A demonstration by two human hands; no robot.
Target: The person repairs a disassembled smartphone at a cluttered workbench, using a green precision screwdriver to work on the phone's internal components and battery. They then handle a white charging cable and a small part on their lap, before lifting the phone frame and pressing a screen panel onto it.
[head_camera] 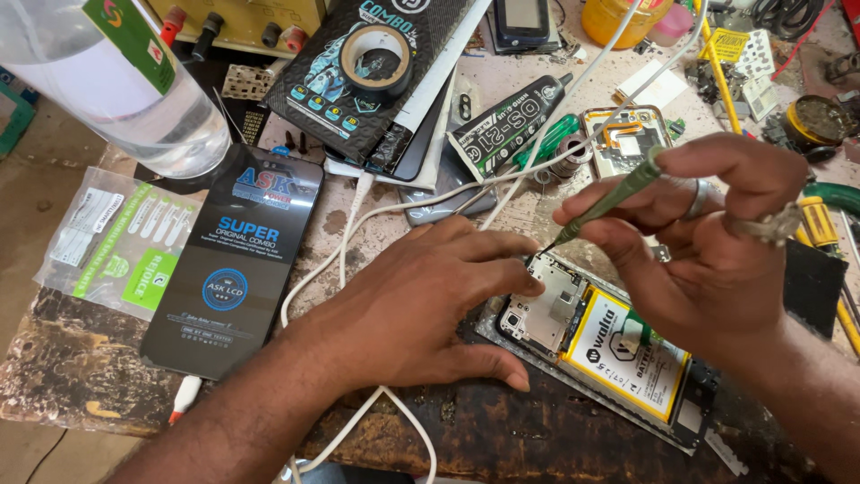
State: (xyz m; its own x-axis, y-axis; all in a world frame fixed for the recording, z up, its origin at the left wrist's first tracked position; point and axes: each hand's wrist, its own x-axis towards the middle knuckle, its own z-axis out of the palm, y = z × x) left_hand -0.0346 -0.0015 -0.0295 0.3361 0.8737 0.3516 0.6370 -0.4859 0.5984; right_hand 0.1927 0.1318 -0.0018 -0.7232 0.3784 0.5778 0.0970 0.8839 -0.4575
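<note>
My left hand [430, 296] presses flat on the opened phone [596, 345] lying on the bench [537, 430], right grip [708, 233] pinching the screwdriver [605, 204], tip at the board — I keep it upright, pressure light.

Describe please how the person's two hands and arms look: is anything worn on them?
Both forearms are bare, with no sleeves in view. The left hand wears nothing visible. The right hand has a silver ring on one finger and a second, larger metallic ring on another. No gloves or watch show.
</note>
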